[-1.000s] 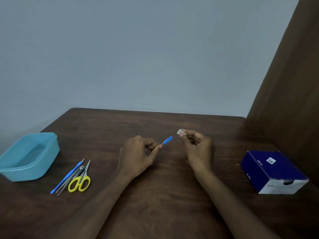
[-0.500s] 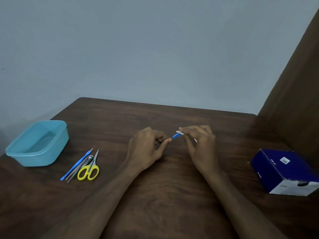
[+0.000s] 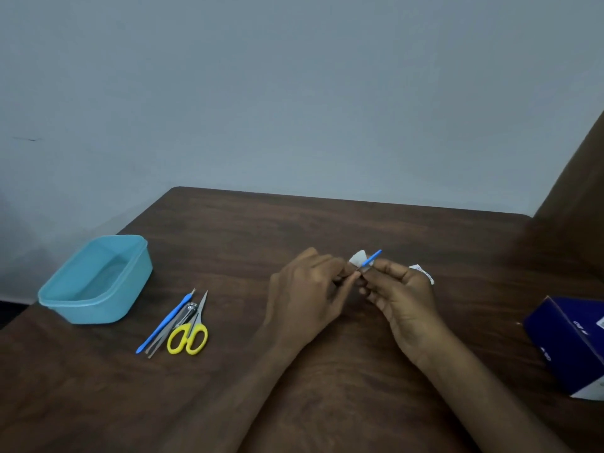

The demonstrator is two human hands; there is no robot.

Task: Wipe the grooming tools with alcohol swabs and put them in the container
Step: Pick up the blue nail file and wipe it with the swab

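My left hand point(image 3: 307, 289) pinches a thin blue grooming tool point(image 3: 372, 258) whose tip pokes up and right between both hands. My right hand point(image 3: 402, 295) pinches a white alcohol swab point(image 3: 358, 258) around the tool's shaft. A second white scrap point(image 3: 421, 273) shows behind my right hand's fingers. The light blue container point(image 3: 98, 313) stands open and empty at the left. Between it and my hands lie another blue-handled tool point(image 3: 166, 322), a nail clipper point(image 3: 190, 310), tweezers point(image 3: 163, 338) and yellow-handled scissors point(image 3: 188, 338), all bunched together.
A dark blue cardboard box point(image 3: 568, 344) sits at the right edge of the brown wooden table point(image 3: 327, 403). A brown wooden panel point(image 3: 578, 207) rises at the right. A grey wall stands behind the table's far edge.
My right hand brought the swab to the blue tool and now wraps it lower on the shaft, so the blue tip sticks out past it. The view shifted left.
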